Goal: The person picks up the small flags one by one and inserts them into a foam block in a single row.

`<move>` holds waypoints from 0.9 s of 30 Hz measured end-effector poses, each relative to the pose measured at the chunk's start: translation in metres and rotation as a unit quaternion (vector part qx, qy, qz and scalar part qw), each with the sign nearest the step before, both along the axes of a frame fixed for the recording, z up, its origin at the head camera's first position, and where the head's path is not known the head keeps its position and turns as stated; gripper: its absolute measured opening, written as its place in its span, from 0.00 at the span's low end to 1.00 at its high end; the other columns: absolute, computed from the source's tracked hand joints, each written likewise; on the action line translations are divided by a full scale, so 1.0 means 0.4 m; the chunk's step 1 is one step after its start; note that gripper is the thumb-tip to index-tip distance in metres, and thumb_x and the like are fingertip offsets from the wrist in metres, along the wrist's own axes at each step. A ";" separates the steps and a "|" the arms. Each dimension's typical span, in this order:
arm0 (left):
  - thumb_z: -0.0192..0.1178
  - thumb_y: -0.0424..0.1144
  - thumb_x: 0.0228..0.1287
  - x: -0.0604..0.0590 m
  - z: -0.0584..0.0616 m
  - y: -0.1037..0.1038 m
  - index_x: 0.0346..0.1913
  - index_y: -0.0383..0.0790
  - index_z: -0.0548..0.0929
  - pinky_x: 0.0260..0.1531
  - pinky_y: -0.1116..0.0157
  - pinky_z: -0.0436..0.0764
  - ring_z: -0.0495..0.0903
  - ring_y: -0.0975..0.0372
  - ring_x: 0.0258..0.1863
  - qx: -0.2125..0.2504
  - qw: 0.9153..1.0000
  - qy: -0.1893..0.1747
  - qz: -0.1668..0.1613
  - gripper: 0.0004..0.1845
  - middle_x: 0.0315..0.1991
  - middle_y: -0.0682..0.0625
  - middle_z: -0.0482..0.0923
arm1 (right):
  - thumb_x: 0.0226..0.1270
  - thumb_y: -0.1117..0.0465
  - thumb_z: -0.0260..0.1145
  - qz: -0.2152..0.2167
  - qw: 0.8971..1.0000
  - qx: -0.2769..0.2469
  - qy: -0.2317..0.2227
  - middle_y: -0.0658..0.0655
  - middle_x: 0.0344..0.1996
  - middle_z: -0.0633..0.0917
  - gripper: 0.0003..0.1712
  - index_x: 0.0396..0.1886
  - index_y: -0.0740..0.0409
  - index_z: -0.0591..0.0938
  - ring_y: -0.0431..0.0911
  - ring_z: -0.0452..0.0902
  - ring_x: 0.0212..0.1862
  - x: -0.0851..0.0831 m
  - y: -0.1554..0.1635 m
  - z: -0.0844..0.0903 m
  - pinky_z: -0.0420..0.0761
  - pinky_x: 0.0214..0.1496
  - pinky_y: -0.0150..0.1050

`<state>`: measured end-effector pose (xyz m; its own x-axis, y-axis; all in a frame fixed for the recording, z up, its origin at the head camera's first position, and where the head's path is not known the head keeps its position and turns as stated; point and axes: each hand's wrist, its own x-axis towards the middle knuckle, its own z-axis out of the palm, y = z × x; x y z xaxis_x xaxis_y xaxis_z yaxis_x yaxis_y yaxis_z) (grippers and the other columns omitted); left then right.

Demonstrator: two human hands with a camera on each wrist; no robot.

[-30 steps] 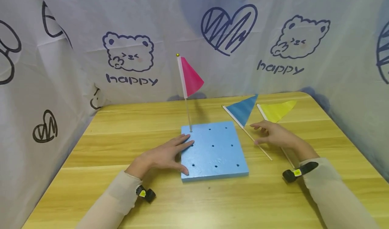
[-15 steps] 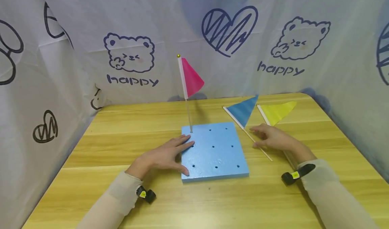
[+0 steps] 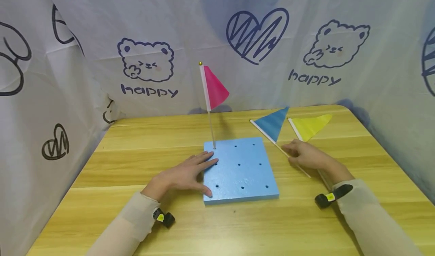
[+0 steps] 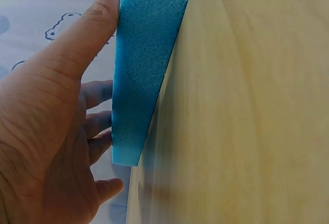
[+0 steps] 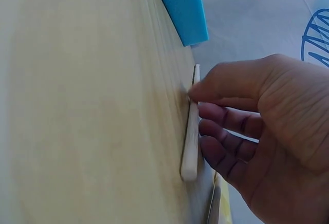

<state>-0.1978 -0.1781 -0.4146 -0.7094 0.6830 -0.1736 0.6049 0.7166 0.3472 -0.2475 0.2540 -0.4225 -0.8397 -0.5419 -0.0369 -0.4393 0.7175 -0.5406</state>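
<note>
wooden table (image 3: 136,225) | white cloth backdrop (image 3: 85,29), bear and heart prints | even light

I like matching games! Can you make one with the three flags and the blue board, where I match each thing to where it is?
Things:
1. pink flag
2. blue flag
3. yellow flag
4. blue board

Places:
A. lying farthest right on the table
B. under the left hand
C. standing upright in the board
D. stick under the right hand fingers

Pairs: 1-C, 2-D, 3-A, 4-B
</note>
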 end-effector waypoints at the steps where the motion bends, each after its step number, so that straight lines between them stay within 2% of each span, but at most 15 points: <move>1: 0.57 0.78 0.48 0.000 -0.001 0.000 0.79 0.56 0.47 0.73 0.52 0.41 0.36 0.60 0.76 0.001 1.000 0.000 0.000 0.59 0.79 0.53 0.35 | 0.66 0.68 0.62 0.001 1.000 0.001 0.000 0.65 0.52 0.76 0.28 0.66 0.71 0.72 0.54 0.75 0.50 0.000 0.000 0.000 0.75 0.53 0.53; 7: 0.57 0.78 0.48 0.000 -0.009 -0.001 0.79 0.56 0.48 0.73 0.51 0.42 0.36 0.59 0.77 0.005 1.000 0.004 -0.002 0.59 0.79 0.53 0.36 | 0.60 0.71 0.60 -0.002 1.000 0.011 0.002 0.64 0.47 0.80 0.29 0.64 0.71 0.73 0.55 0.78 0.46 -0.001 -0.002 0.004 0.79 0.47 0.51; 10: 0.57 0.78 0.48 0.000 -0.010 -0.001 0.79 0.56 0.48 0.73 0.51 0.43 0.36 0.59 0.77 0.007 1.000 0.005 -0.001 0.59 0.79 0.53 0.36 | 0.57 0.72 0.61 -0.016 1.000 0.020 0.005 0.64 0.46 0.83 0.29 0.62 0.71 0.75 0.55 0.79 0.47 -0.003 -0.005 0.005 0.79 0.47 0.51; 12: 0.57 0.78 0.48 0.000 -0.011 -0.001 0.79 0.56 0.48 0.73 0.50 0.43 0.36 0.59 0.77 0.007 1.000 0.004 0.000 0.59 0.79 0.53 0.36 | 0.55 0.71 0.62 -0.028 0.999 0.029 0.003 0.62 0.42 0.84 0.30 0.61 0.71 0.75 0.53 0.79 0.44 -0.004 -0.006 0.007 0.79 0.45 0.50; 18: 0.57 0.78 0.47 0.001 -0.010 0.000 0.79 0.55 0.48 0.73 0.49 0.44 0.36 0.59 0.77 0.004 1.000 0.008 0.001 0.59 0.79 0.53 0.36 | 0.55 0.69 0.64 -0.054 0.998 0.034 -0.011 0.60 0.36 0.83 0.28 0.59 0.71 0.76 0.50 0.77 0.37 -0.003 -0.007 0.012 0.78 0.38 0.45; 27: 0.57 0.79 0.47 0.000 -0.008 0.001 0.79 0.56 0.48 0.73 0.50 0.43 0.36 0.59 0.77 0.001 1.000 0.007 0.002 0.59 0.79 0.53 0.36 | 0.56 0.70 0.62 -0.071 0.997 0.017 -0.037 0.58 0.37 0.83 0.27 0.59 0.70 0.77 0.50 0.76 0.39 -0.005 -0.006 0.016 0.77 0.40 0.42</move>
